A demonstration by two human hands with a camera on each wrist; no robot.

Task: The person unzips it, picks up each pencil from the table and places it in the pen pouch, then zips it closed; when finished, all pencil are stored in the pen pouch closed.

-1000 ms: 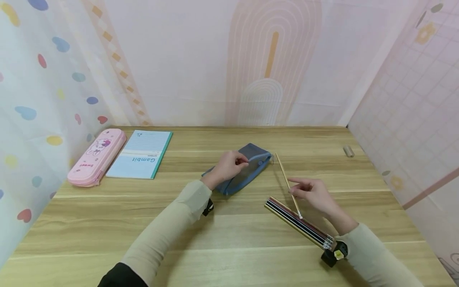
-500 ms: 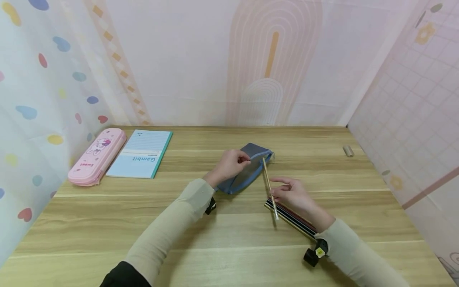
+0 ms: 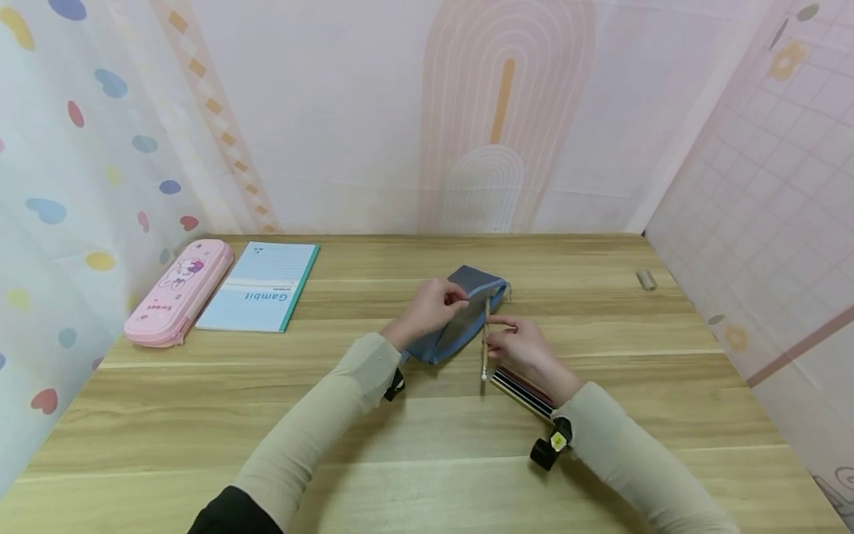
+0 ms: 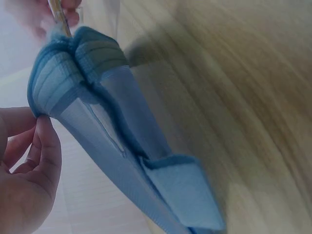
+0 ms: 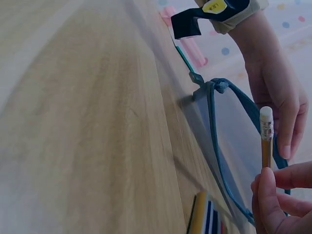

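A blue mesh pencil pouch (image 3: 460,326) lies on the table with its zipped mouth spread towards the right. My left hand (image 3: 429,307) pinches its upper rim between thumb and fingertips; the left wrist view has this hand (image 4: 31,161) at the pouch's edge. In my right hand (image 3: 523,345) is a yellow pencil (image 3: 485,362), pinched near the middle, with its white eraser end (image 5: 266,114) towards me. The pencil's far end overlaps the pouch mouth. Under the right wrist lies a row of several dark, red and yellow pencils (image 3: 522,391), partly hidden by the forearm.
A pink pencil case (image 3: 179,293) and a light blue notebook (image 3: 256,288) lie side by side at the back left. A small grey-beige block (image 3: 646,279) sits at the far right. Patterned cloth walls border the wooden table (image 3: 373,475).
My right hand has moved left with the pencil, turning it from slanting to nearly straight, its far end now at the pouch mouth. My left hand stays on the rim.
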